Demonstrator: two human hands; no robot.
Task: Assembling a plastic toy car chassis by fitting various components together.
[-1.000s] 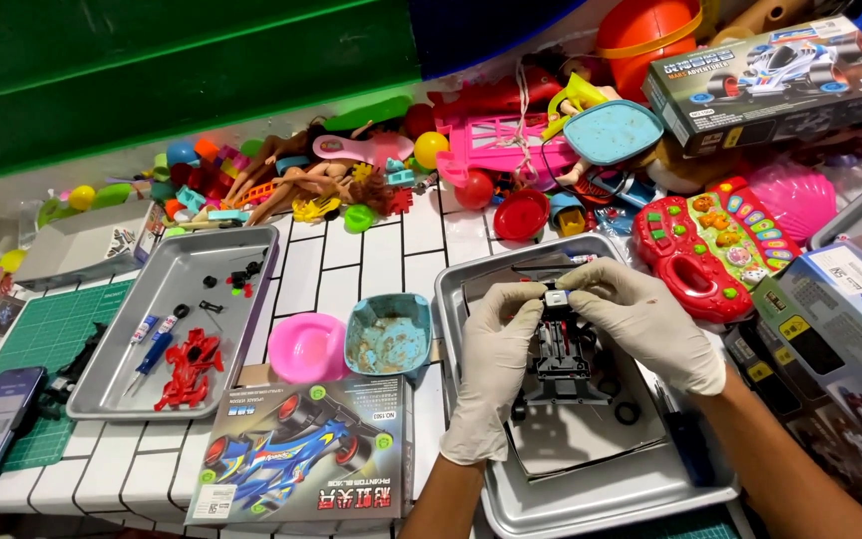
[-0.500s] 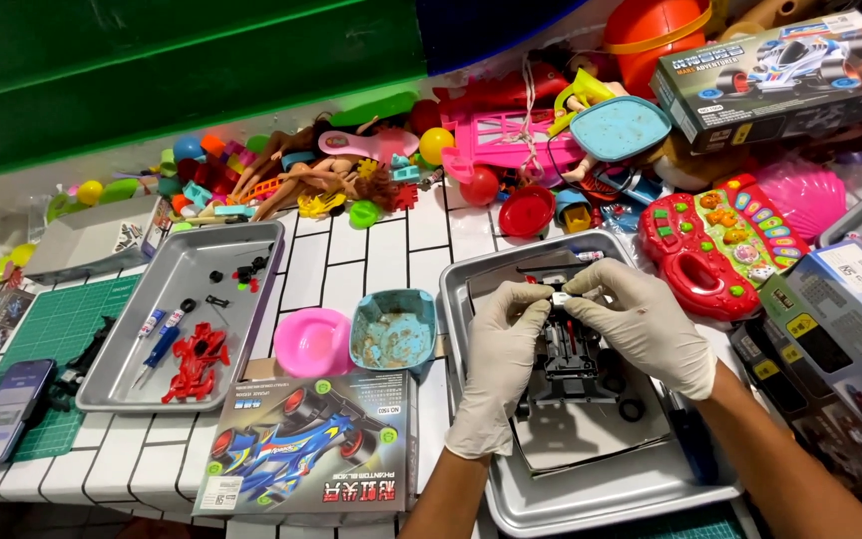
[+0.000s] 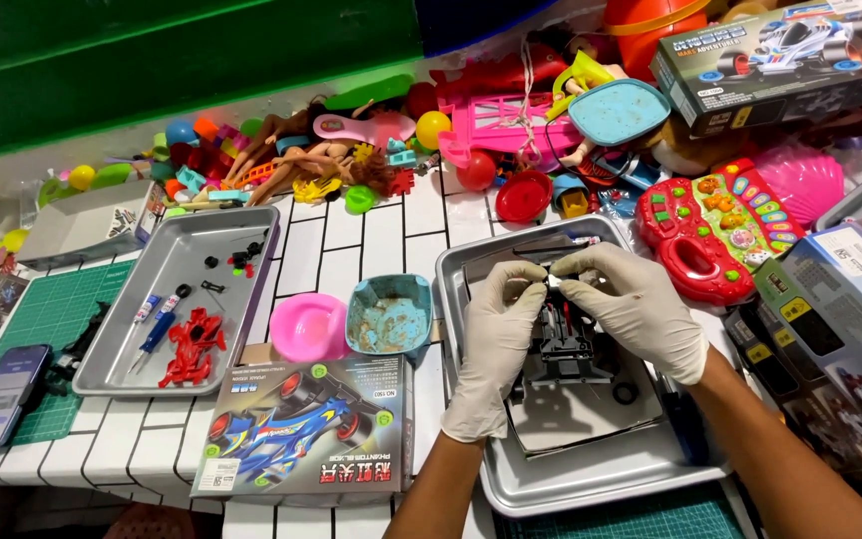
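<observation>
Both of my hands wear white gloves and meet over a metal tray (image 3: pixel 591 479) in front of me. My left hand (image 3: pixel 496 344) and my right hand (image 3: pixel 636 304) pinch a small silvery part (image 3: pixel 554 282) between their fingertips. Just below the fingers, a black toy-car chassis (image 3: pixel 566 349) lies in the tray on a grey sheet. Whether the small part touches the chassis is hidden by my fingers.
To the left, a second metal tray (image 3: pixel 122 344) holds red plastic parts (image 3: pixel 192 347), a blue tube and small black pieces. A pink bowl (image 3: pixel 308 326), a blue dish (image 3: pixel 388 312), a toy-car box (image 3: pixel 301 429), a phone (image 3: pixel 0 396) and heaped toys surround the trays.
My hands have stayed over the tray, with the fingertips drawn slightly closer together on the small part. The chassis has not visibly moved.
</observation>
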